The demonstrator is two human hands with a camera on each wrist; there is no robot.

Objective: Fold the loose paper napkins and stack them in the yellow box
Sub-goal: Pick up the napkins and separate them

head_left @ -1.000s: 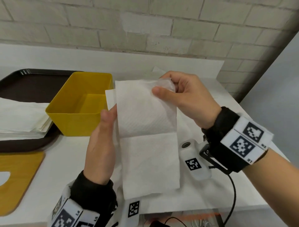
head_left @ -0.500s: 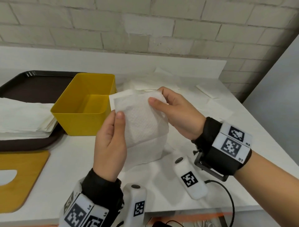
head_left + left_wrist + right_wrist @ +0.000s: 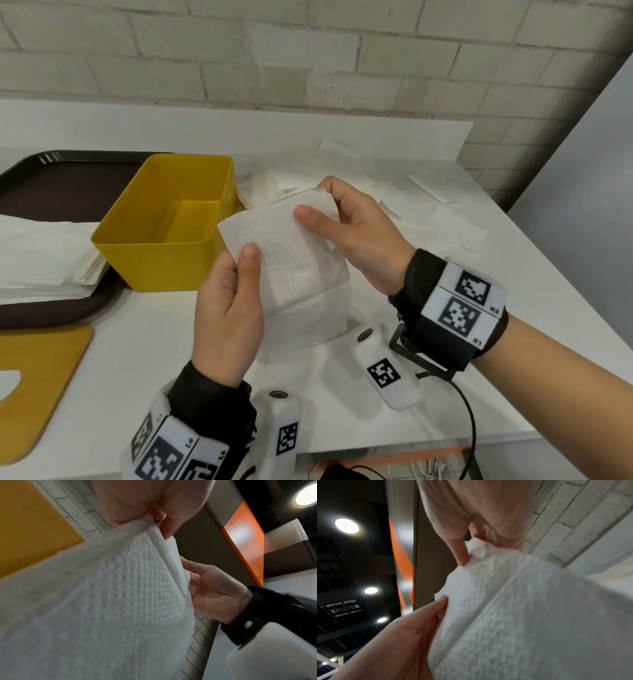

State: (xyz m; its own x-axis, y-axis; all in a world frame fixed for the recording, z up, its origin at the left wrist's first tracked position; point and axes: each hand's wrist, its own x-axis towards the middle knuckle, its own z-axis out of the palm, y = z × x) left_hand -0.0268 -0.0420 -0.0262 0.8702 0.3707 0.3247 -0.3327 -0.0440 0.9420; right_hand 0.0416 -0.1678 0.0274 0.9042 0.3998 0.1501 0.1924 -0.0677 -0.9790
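Observation:
A white paper napkin (image 3: 294,263) is held up above the table in front of me, its top part doubled over toward me. My left hand (image 3: 236,263) pinches its left edge, thumb on the near face. My right hand (image 3: 317,209) pinches its top right corner. In the left wrist view the napkin (image 3: 106,601) fills the frame under my left fingers (image 3: 164,528). The right wrist view shows the same napkin (image 3: 522,608) pinched by my right fingers (image 3: 460,553). The yellow box (image 3: 164,222) stands empty just left of the napkin.
A dark tray (image 3: 68,178) at the left holds a stack of white napkins (image 3: 44,260). A wooden board (image 3: 37,380) lies at the near left. Several loose napkins (image 3: 442,222) lie on the white table (image 3: 137,359) behind my hands. A brick wall backs the table.
The napkin hung long from both hands a second ago; now its top half is doubled over and both hands have come lower and closer together.

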